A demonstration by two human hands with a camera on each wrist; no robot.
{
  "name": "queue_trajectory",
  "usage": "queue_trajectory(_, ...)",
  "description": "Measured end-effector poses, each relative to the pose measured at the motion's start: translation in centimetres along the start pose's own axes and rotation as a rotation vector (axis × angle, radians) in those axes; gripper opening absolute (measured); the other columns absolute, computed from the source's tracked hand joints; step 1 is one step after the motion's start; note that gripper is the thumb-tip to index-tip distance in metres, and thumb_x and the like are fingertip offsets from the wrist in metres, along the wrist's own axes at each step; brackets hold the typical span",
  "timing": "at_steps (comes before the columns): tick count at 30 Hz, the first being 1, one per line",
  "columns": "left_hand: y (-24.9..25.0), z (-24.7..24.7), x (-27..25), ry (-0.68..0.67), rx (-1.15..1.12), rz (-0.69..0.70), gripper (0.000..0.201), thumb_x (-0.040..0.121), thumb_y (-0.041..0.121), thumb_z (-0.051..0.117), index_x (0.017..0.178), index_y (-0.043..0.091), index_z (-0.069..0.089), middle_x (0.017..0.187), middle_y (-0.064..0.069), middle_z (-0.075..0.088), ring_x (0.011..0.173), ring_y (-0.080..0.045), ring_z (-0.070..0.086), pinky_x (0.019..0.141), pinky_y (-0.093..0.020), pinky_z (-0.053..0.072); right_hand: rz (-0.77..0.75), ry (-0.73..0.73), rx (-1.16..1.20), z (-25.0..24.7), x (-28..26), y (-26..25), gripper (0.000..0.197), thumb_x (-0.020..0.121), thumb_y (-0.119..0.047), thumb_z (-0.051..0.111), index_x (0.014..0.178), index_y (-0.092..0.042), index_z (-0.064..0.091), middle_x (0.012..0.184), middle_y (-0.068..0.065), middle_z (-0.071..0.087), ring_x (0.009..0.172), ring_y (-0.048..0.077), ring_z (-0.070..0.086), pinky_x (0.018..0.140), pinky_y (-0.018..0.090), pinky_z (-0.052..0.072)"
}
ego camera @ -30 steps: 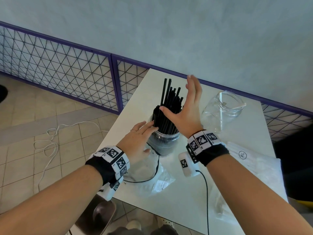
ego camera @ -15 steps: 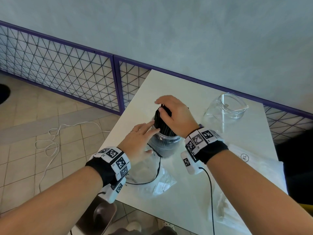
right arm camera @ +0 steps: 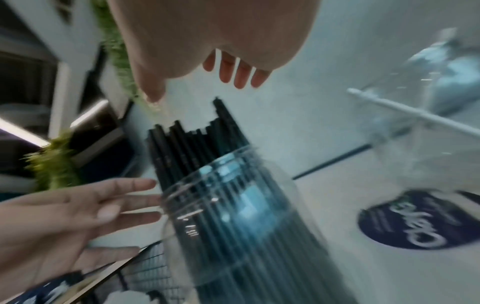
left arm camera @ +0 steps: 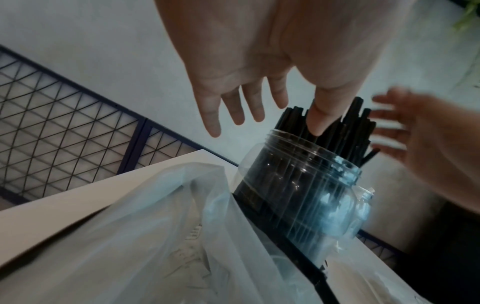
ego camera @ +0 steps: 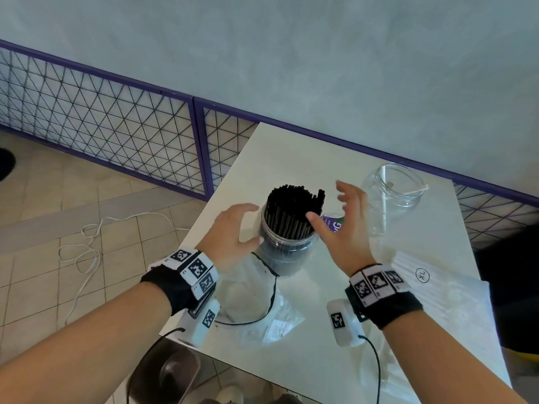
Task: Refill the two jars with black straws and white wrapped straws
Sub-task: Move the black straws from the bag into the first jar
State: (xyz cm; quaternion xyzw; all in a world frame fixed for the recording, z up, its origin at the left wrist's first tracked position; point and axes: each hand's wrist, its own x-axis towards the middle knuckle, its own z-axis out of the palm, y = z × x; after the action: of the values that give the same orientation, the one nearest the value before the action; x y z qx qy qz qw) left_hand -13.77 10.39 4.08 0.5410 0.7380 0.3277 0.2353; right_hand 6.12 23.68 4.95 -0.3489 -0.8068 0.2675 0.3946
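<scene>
left hand [left arm camera: 272, 61] spread above jar [left arm camera: 298, 195] | black straws [left arm camera: 337, 127] inside | plastic bag [left arm camera: 155, 236] beside

Readable txt: circled "XL" on the white wrapped-straw pack [ego camera: 422, 276] at the bench's right side, and white letters "VG" on a purple label [ego camera: 335, 225] just behind the right hand; the round dark label in the right-wrist view is too blurred to read.
</scene>
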Motion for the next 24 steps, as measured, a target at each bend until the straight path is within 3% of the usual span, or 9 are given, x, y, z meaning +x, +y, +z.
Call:
queue_trajectory(3,0.3,0.2,1.7,-0.07,-0.041,-0.08,0.087,0.079,0.04,0.07,0.147,0.022,0.021,0.15,0.004,0.032,0.138,-0.017,0.029,0.114,-0.038,0.025,0.175,-0.159,0.029,-0.5,-0.6,2.3,0.077,0.077,-0.04,0.074,0.142,-0.023,0.034,0.132,-0.009,0.036,0.11,0.008,0.048,0.097,0.03,0.046)
queue_trajectory(6,1.2,0.5,3.6,-0.164,-0.074,-0.115,0.104,0.07,0.044,0.077,0.149,0.019,0.014,0.152,0.002,0.031,0.139,-0.016,0.029,0.114,-0.033,0.025,0.244,-0.311,0.115,-0.4,-0.1,2.9,0.065,0.079,-0.027,0.077,0.134,-0.033,0.043,0.125,-0.005,0.051,0.101,0.01,0.056,0.087,0.026,0.047)
queue_trajectory(8,1.8,0.8,4.5,-0.194,-0.08,-0.086,0.101,0.067,0.039,0.081,0.146,0.021,0.021,0.145,0.004,0.041,0.132,-0.012,0.038,0.107,-0.026,0.028,0.254,-0.276,0.142,-0.3,0.5,2.8,0.049,0.077,-0.02,0.079,0.114,-0.039,0.053,0.109,-0.001,0.06,0.085,0.005,0.059,0.078,0.023,0.047)
queue_trajectory(10,2.2,1.2,5.0,-0.194,-0.076,-0.068,0.095,0.066,0.033,0.083,0.142,0.024,0.028,0.136,0.005,0.049,0.124,-0.011,0.044,0.1,-0.022,0.03,0.244,-0.212,0.147,-0.3,1.0,2.5,0.042,0.074,-0.017,0.081,0.103,-0.037,0.057,0.097,-0.001,0.062,0.073,0.002,0.057,0.073,0.017,0.047)
queue_trajectory(14,2.5,1.6,5.3,-0.168,-0.085,-0.073,0.091,0.06,0.034,0.086,0.135,0.021,0.037,0.128,0.003,0.054,0.12,-0.017,0.05,0.103,-0.034,0.038,0.224,-0.174,0.249,-0.2,1.6,1.8,0.033,0.073,-0.013,0.081,0.087,-0.031,0.058,0.075,-0.005,0.059,0.066,0.001,0.053,0.068,0.013,0.045)
queue_trajectory(16,2.5,1.7,5.3,-0.163,-0.086,-0.07,0.092,0.056,0.038,0.086,0.134,0.022,0.038,0.126,0.003,0.056,0.118,-0.017,0.051,0.103,-0.038,0.04,0.215,-0.139,0.248,0.0,2.0,1.2,0.032,0.071,-0.015,0.083,0.082,-0.027,0.055,0.072,-0.005,0.055,0.064,0.001,0.049,0.064,0.013,0.044)
queue_trajectory(19,2.5,1.7,5.1,-0.144,-0.092,-0.061,0.092,0.059,0.034,0.086,0.136,0.023,0.037,0.127,0.004,0.056,0.119,-0.016,0.05,0.101,-0.03,0.039,0.246,-0.091,0.108,0.2,2.3,1.0,0.05,0.067,-0.034,0.084,0.101,-0.024,0.049,0.093,-0.004,0.051,0.076,0.008,0.048,0.069,0.013,0.043)
queue_trajectory(22,2.4,1.5,5.0,-0.131,-0.087,-0.061,0.092,0.061,0.035,0.086,0.138,0.025,0.035,0.128,0.006,0.055,0.119,-0.014,0.049,0.098,-0.025,0.034,0.308,-0.137,0.16,0.1,1.6,1.2,0.085,0.067,-0.062,0.068,0.135,-0.021,0.036,0.127,-0.001,0.041,0.107,0.01,0.047,0.091,0.025,0.044)
queue_trajectory(24,2.5,1.3,5.1,-0.154,-0.091,-0.084,0.094,0.062,0.036,0.085,0.139,0.025,0.032,0.128,0.006,0.054,0.117,-0.013,0.049,0.097,-0.024,0.034,0.318,-0.261,0.209,0.1,1.1,1.6,0.11,0.059,-0.069,0.061,0.148,-0.022,0.018,0.147,-0.002,0.029,0.129,0.011,0.037,0.104,0.031,0.035)
